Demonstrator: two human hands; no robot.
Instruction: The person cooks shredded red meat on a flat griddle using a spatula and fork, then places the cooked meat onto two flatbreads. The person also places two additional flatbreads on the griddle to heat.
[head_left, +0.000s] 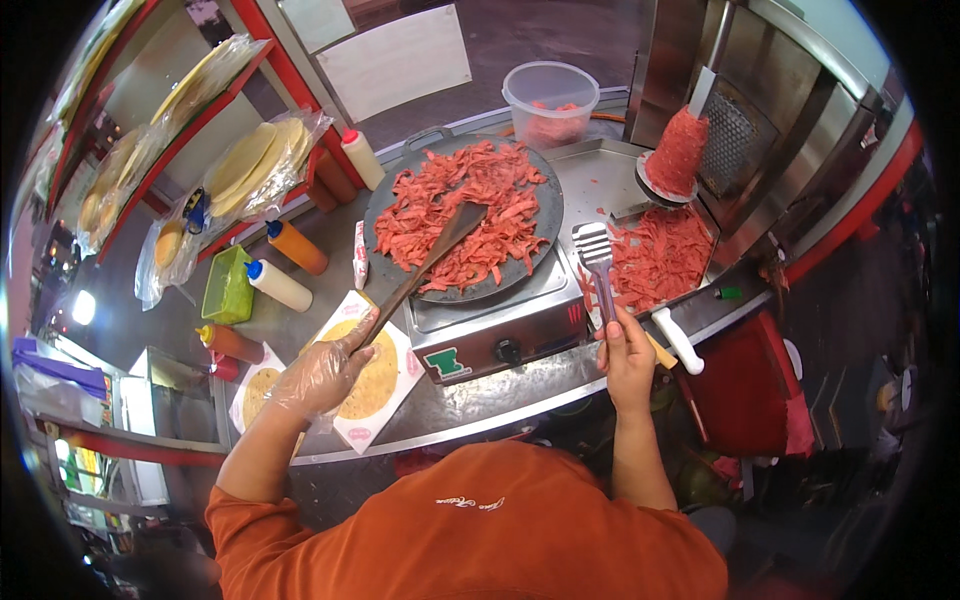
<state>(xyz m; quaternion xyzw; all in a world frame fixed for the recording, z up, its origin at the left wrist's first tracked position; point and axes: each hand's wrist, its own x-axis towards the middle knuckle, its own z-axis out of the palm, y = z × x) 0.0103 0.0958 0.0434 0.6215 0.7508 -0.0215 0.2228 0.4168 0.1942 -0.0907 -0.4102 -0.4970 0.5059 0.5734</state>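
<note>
My left hand [325, 376], in a clear plastic glove, is closed round the handle of a wooden spatula [432, 252]. The spatula's blade lies among reddish meat strips [470, 190] heaped on a round dark griddle [548, 215]. Bare, my right hand [627, 356] grips the handle of a slotted turner [594, 250], its metal head raised beside the griddle, near more sliced meat [660, 255] in a metal tray [595, 165]. Below my left hand, partly covered by it, flatbreads [370, 385] lie on white paper [408, 362].
A meat cone [680, 150] stands on a vertical spit at the right. A white-handled tool [678, 340] juts over the tray's front edge. Behind the griddle is a clear tub [550, 90]. Squeeze bottles [280, 285] and a green basket [228, 285] stand left, beneath shelves of bagged flatbreads [260, 165].
</note>
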